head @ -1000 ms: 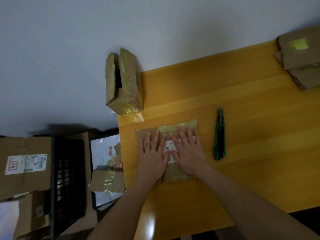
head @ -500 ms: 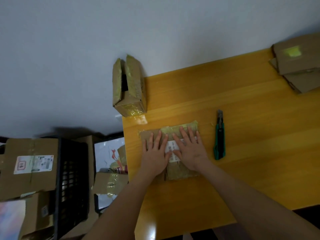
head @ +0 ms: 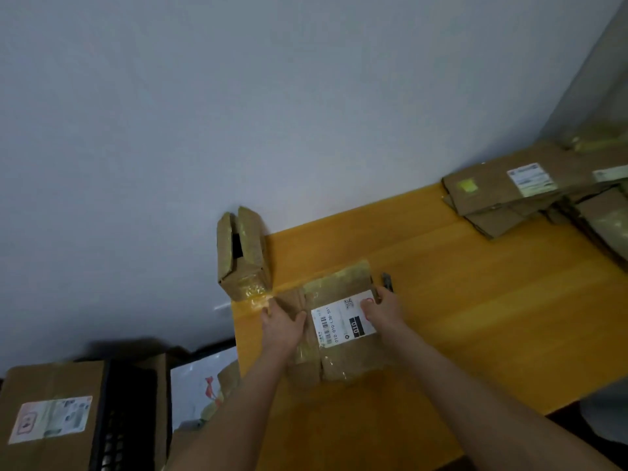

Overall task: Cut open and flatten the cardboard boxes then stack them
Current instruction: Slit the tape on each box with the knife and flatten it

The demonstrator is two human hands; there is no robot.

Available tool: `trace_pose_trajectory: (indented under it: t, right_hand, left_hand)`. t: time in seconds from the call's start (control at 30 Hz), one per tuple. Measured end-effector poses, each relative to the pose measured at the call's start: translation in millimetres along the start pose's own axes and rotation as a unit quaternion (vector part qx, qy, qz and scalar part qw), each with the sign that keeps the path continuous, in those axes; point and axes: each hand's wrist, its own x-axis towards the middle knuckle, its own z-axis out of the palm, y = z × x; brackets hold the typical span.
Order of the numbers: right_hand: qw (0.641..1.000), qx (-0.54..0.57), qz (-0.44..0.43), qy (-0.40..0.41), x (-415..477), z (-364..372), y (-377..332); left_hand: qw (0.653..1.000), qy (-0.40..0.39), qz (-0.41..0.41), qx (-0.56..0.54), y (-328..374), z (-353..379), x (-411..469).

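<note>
A flattened cardboard box [head: 339, 362] with tape and a white shipping label [head: 343, 321] lies on the wooden table [head: 475, 317] in front of me. My left hand [head: 282, 322] grips its left edge, thumb on top. My right hand [head: 384, 309] grips its right edge, thumb on the label. Just beyond my right hand only the tip of the box cutter [head: 387, 280] shows. A stack of flattened boxes [head: 503, 192] lies at the table's far right. An open, unflattened box [head: 243, 256] stands at the far left corner against the wall.
The table's left edge runs just left of my left hand. Below it on the floor are a cardboard box with a label [head: 51, 419], a black crate [head: 125, 419] and loose packaging [head: 204, 385]. A grey wall closes the far side.
Both hands were pressing flat on top of the box; now they have slid apart to its left and right edges and grip it. The camera view has tilted up and to the right.
</note>
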Motion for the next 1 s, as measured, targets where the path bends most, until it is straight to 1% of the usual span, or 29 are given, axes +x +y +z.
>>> trace_pose_trajectory:
  t: [0.07,0.17,0.3,0.5,0.63,0.77,0.87,1.0]
  right_hand:
    - [0.999,0.03,-0.009,0.016,-0.1,-25.4,-14.7]
    - [0.997,0.052,-0.035,0.043,1.6,-68.0,-25.9]
    - [0.993,0.081,-0.055,0.059,10.8,-125.5,-25.4]
    - [0.987,0.111,-0.08,0.09,37.8,-229.3,2.3]
    - [0.985,0.111,-0.081,0.1,54.7,-310.0,33.1]
    - [0.986,0.086,-0.086,0.112,72.1,-383.3,59.1]
    - [0.988,0.049,-0.087,0.12,89.7,-426.1,71.1]
    - [0.987,0.033,-0.073,0.136,126.3,-469.8,79.3]
  left_hand:
    - [0.999,-0.001,0.004,-0.033,25.9,-1.2,1.1]
    - [0.996,-0.023,0.014,-0.083,67.6,4.4,-7.0]
    - [0.995,-0.033,0.044,-0.084,121.4,26.5,-23.8]
    - [0.995,-0.006,0.056,-0.083,203.1,95.4,-56.1]
    - [0.995,0.016,0.062,-0.076,255.3,157.7,-93.9]
    - [0.996,0.014,0.06,-0.067,299.7,216.1,-122.8]
    - [0.996,0.019,0.068,-0.046,329.3,248.6,-133.6]
    - [0.996,0.017,0.077,-0.031,369.4,286.3,-128.5]
